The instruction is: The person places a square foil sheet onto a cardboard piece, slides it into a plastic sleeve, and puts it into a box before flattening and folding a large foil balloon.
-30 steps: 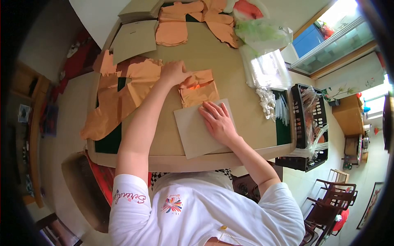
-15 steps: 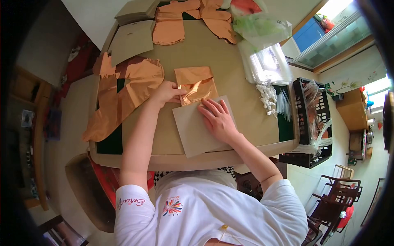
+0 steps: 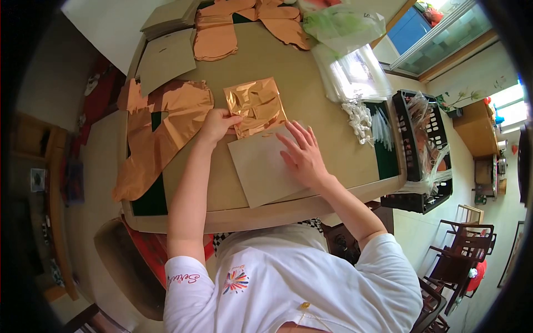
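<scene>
Sunlit windows glare along the right of the room, and a table covered with tan board fills the middle of the head view. Near the table's front edge lies a grey card sheet, one corner close to that edge. Beyond its far edge, touching or slightly overlapping it, sits a crumpled copper foil sheet. The left hand is at the foil's left edge, fingers curled together with the foil's margin pinched between them; the foil spreads away from the grip toward the table's middle. The right hand lies flat on the card's right part, fingers spread apart and pressing down, their tips just short of the foil.

More copper foil drapes over the table's left edge, its lower part hanging out of sight. Stacked card and orange cut pieces at the far edge are partly cut off by the frame. A pile of clear plastic bags near the right edge is washed out by glare. A black crate beside the right edge holds contents too tangled in plastic to make out.
</scene>
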Demonstrator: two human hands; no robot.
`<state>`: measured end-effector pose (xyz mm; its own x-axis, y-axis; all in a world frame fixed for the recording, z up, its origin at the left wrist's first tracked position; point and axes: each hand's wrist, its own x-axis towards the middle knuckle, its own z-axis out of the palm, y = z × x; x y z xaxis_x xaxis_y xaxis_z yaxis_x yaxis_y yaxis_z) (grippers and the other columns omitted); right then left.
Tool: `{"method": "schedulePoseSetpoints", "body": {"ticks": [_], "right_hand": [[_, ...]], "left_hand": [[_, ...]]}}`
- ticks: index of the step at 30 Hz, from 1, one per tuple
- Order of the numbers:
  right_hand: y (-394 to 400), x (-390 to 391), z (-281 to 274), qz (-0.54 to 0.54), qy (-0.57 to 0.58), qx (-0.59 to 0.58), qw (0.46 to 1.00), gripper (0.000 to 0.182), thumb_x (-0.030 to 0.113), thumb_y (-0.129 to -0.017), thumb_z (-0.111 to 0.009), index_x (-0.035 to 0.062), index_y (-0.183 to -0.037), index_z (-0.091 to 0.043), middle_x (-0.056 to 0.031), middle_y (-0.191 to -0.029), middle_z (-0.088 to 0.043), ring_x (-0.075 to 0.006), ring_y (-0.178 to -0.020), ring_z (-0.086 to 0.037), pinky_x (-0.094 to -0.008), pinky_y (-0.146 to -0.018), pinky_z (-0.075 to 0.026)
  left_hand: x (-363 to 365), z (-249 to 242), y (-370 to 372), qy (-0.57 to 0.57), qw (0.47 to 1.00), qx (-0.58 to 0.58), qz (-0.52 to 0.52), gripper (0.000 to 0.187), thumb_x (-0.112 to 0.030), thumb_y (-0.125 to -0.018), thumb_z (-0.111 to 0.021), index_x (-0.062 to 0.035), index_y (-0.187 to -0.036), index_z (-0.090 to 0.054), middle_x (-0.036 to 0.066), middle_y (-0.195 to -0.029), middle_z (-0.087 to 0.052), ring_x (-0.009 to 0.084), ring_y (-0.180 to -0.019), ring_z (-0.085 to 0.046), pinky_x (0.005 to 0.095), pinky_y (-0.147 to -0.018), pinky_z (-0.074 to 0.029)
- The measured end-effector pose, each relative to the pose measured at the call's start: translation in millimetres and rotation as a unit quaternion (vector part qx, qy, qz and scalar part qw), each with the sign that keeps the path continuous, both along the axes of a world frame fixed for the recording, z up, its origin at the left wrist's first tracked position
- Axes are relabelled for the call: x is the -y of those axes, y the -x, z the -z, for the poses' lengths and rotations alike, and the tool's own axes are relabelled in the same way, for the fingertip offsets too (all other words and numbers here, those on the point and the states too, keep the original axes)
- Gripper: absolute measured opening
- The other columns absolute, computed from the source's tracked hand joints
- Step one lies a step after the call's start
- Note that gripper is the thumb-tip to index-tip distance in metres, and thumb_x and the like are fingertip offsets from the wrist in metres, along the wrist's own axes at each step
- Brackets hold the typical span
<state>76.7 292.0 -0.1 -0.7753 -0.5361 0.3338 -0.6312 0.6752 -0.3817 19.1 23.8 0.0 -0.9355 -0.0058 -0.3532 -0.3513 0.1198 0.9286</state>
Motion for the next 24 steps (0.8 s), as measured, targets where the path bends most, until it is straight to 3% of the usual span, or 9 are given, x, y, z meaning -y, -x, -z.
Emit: {"method": "schedulePoseSetpoints", "body": {"ticks": [4,24], "right_hand": [[-11,-4,5,-0.049,-0.069,0.030,0.996,0.046,0.023,-0.089,-0.059,0.0173,-0.135,-0.052,-0.0113,-0.148,-0.040,-0.0304,-0.139,-0.033,-0.0554,-0.114,-0.020],[-9,3,11,-0.027,-0.071,0.022,0.997,0.046,0.028,-0.094,-0.053,0.0174,-0.139,-0.048,-0.0101,-0.148,-0.040,-0.0278,-0.140,-0.031,-0.0539,-0.115,-0.018]], "left_hand": [[4,5,5,0.003,1.000,0.015,0.013,0.019,-0.011,-0.088,-0.067,0.0057,-0.098,-0.067,0.010,-0.088,-0.069,0.0184,-0.077,-0.069,0.0307,-0.072,-0.059],[3,2,-2,-0.030,0.999,-0.011,0.014,0.020,-0.014,-0.090,-0.067,0.0047,-0.096,-0.067,0.006,-0.085,-0.066,0.0128,-0.075,-0.064,0.0265,-0.070,-0.055]]}}
